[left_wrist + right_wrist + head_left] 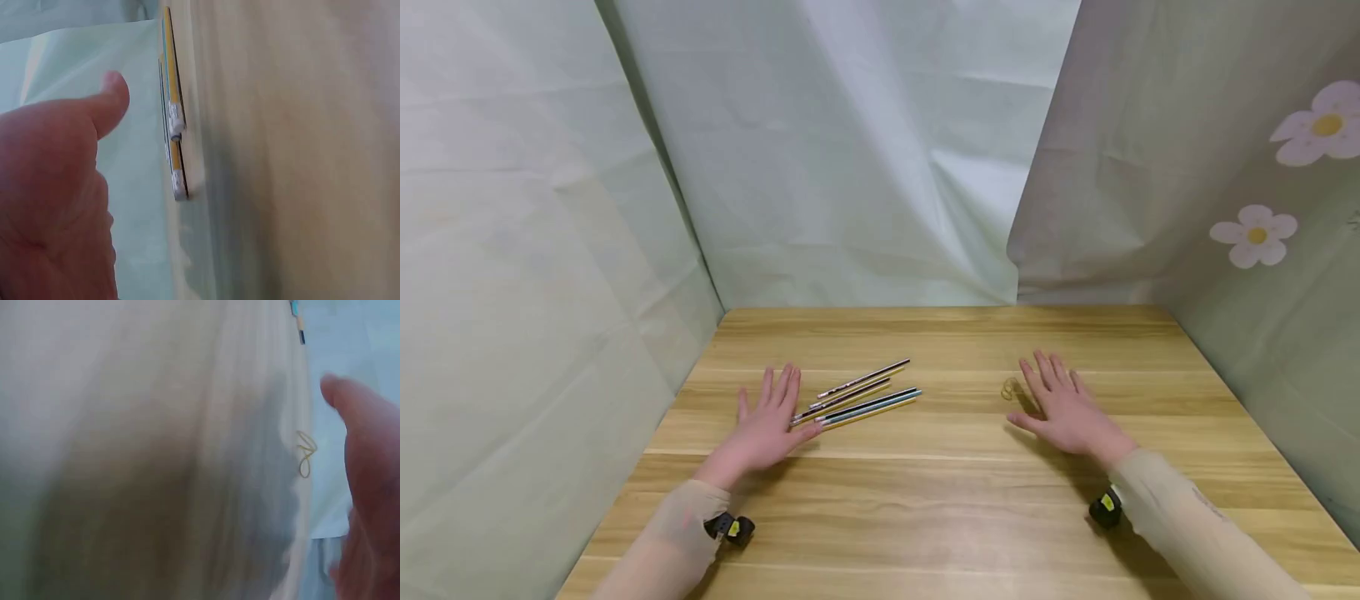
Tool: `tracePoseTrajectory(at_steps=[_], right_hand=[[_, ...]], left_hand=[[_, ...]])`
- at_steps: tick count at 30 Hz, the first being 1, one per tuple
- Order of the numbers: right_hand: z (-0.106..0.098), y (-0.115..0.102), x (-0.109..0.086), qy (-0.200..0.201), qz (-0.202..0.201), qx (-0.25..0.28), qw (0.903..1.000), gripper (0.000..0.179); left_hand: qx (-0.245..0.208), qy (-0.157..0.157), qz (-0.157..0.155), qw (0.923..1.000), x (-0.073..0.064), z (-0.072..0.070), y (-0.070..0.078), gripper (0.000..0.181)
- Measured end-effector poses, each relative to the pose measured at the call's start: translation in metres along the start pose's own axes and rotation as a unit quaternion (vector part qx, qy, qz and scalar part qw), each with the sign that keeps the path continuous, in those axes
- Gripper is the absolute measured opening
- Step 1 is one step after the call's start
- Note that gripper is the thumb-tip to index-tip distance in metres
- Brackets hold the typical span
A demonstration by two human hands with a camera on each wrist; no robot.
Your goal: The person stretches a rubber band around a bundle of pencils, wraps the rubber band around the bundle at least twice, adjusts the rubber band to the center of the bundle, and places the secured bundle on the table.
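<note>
Four pencils lie in a loose bundle on the wooden table, a little left of its middle in the head view. Their long axes run nearly parallel, from about 8 o'clock up to about 2 o'clock, so the far ends point toward the back right and the near ends toward the person's left side. The two nearer pencils, one with a blue stripe and one yellowish, lie side by side and touching; the two darker ones sit just behind them, fanned slightly apart at the far ends. The left wrist view shows capped or eraser ends at the near tips, beside the thumb. The left hand lies flat on the table with fingers straight and spread, holding nothing; its thumb tip sits at or just beside the near ends of the pencils, at about 3 o'clock from the palm. The right hand is likewise flat, palm down, fingers straight and slightly spread, gripping nothing. A small yellowish rubber band lies on the table just beside that hand's index finger, at about 10 o'clock from the palm; whether they touch I cannot tell. The band is a loose, twisted loop in the right wrist view. No container shows on the table.
</note>
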State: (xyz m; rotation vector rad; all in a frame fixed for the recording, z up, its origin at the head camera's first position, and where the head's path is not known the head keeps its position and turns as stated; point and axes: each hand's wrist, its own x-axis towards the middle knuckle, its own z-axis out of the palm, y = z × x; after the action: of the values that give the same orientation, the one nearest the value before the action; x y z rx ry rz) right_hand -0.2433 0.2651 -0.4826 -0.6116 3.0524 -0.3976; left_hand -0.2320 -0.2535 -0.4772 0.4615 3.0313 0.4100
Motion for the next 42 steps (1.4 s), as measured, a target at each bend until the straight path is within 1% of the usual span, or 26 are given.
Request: tracePoseTrajectory(at_steps=[3, 5, 7, 10, 12, 16, 20, 23, 27, 30, 32, 35, 37, 39, 42], right_hand=[[0.0, -0.006, 0.012, -0.007, -0.059, 0.017, 0.9981, 0.1], [0.001, -0.011, 0.022, -0.008, -0.085, 0.013, 0.9963, 0.099], [0.001, -0.019, 0.032, -0.012, -0.102, 0.009, 0.9947, 0.099], [0.002, -0.031, 0.048, -0.027, -0.123, 0.002, 0.9921, 0.102], [0.002, -0.039, 0.059, -0.044, -0.135, -0.001, 0.9899, 0.106], [0.009, -0.052, 0.079, -0.068, -0.157, -0.011, 0.9851, 0.11], [0.02, -0.064, 0.098, -0.086, -0.16, -0.015, 0.9832, 0.111], [0.024, -0.074, 0.109, -0.104, -0.154, -0.019, 0.9824, 0.112], [0.028, -0.085, 0.12, -0.116, -0.144, -0.028, 0.9823, 0.114], [0.031, -0.091, 0.126, -0.116, -0.135, -0.03, 0.9836, 0.114], [0.033, -0.094, 0.128, -0.113, -0.131, -0.03, 0.9844, 0.114], [0.037, -0.098, 0.131, -0.11, -0.127, -0.034, 0.9852, 0.112], [0.038, -0.1, 0.132, -0.108, -0.125, -0.037, 0.9855, 0.113], [0.039, -0.102, 0.133, -0.108, -0.122, -0.042, 0.9857, 0.112], [0.04, -0.106, 0.135, -0.109, -0.118, -0.048, 0.9859, 0.112]], left_hand=[[-0.016, 0.011, -0.007, 0.9998, -0.007, -0.001, -0.006, 0.108], [-0.02, 0.015, -0.012, 0.9996, -0.012, -0.002, -0.009, 0.107], [-0.024, 0.011, -0.015, 0.9995, -0.018, -0.002, -0.013, 0.108], [-0.032, -0.004, -0.02, 0.9993, -0.025, 0.0, -0.019, 0.111], [-0.032, -0.022, -0.028, 0.9988, -0.028, 0.004, -0.022, 0.115], [-0.039, -0.052, -0.042, 0.997, -0.028, 0.016, -0.027, 0.119], [-0.041, -0.068, -0.05, 0.9955, -0.025, 0.024, -0.026, 0.12], [-0.038, -0.077, -0.056, 0.9947, -0.025, 0.024, -0.025, 0.12], [-0.039, -0.08, -0.06, 0.9942, -0.025, 0.022, -0.023, 0.12], [-0.043, -0.077, -0.062, 0.9941, -0.024, 0.022, -0.022, 0.119], [-0.04, -0.074, -0.063, 0.9944, -0.023, 0.025, -0.023, 0.119], [-0.045, -0.076, -0.065, 0.9939, -0.024, 0.019, -0.015, 0.118], [-0.039, -0.073, -0.065, 0.9944, -0.024, 0.02, -0.013, 0.119], [-0.039, -0.075, -0.067, 0.9942, -0.025, 0.017, -0.007, 0.118], [-0.025, -0.081, -0.073, 0.9937, -0.025, 0.016, -0.003, 0.116]])
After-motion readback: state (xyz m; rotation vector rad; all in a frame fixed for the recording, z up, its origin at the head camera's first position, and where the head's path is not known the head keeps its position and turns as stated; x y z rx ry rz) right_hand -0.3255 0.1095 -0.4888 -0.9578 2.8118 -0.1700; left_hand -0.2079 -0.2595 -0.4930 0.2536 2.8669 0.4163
